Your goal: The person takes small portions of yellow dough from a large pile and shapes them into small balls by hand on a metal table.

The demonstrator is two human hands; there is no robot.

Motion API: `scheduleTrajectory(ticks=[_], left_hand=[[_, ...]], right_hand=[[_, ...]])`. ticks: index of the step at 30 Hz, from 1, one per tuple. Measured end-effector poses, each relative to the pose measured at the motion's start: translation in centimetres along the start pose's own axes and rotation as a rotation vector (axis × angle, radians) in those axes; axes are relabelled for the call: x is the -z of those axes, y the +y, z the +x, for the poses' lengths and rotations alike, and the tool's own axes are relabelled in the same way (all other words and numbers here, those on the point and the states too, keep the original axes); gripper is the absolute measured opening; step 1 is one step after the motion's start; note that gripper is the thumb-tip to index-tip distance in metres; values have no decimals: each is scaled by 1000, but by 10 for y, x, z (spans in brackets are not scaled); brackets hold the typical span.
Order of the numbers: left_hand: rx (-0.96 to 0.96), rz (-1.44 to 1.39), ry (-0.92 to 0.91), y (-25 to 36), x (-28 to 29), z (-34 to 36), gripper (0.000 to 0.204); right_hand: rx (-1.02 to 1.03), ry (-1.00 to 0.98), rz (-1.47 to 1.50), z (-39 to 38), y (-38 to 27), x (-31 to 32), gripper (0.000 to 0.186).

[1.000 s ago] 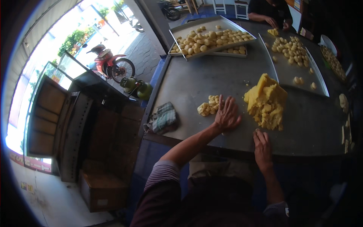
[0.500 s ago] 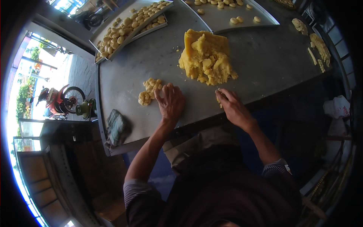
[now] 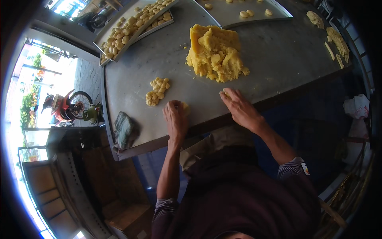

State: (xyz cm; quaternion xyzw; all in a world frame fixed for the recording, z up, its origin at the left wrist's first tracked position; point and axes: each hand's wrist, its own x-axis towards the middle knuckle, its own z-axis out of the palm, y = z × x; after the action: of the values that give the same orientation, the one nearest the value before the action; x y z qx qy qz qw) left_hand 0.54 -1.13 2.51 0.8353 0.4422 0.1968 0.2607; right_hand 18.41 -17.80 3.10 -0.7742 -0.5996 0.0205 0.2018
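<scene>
My left hand (image 3: 176, 119) is closed near the front edge of the metal table, its fingers curled over a pale dough piece (image 3: 186, 108) that shows beside the thumb. Up and to the left of it lies a cluster of small pale dough lumps (image 3: 158, 91). Fingers together and bent down, my right hand (image 3: 241, 110) pinches a bit of yellow filling (image 3: 227, 94), mostly hidden by the fingertips. Just beyond that hand stands a large crumbly yellow mound (image 3: 217, 53), its front side broken away.
Trays of round dough balls (image 3: 126, 31) rest at the far left. Another metal tray (image 3: 256, 20) with a few balls is at the back. Larger dough pieces (image 3: 337, 42) lie at the far right. A grey-green cloth (image 3: 124, 129) sits at the left front corner.
My left hand has drawn back from the small dough lumps toward the front edge, and a dough piece now shows at its fingers. My right hand has shifted slightly left.
</scene>
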Motion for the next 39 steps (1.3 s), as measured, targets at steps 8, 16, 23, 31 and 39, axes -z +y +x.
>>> scheduleTrajectory(ticks=[8,16,23,31,39], left_hand=[[117,-883,-153,39,-34,-11,32],[-193,-241,-309,15,-38,20,22],[-187,-312,-213,22,-39,2,30],[-219,-396,-317,25,-25,1,30],[-376,-466,-266,24,-37,1,19]], right_hand=[[-143,243,535,10,-43,-12,42],[-36,317,530,25,-47,1,28],[-170,202,594,24,-58,-11,22],[-317,-7,948,35,-49,5,50],[-174,-19,736,52,-16,-22,53]])
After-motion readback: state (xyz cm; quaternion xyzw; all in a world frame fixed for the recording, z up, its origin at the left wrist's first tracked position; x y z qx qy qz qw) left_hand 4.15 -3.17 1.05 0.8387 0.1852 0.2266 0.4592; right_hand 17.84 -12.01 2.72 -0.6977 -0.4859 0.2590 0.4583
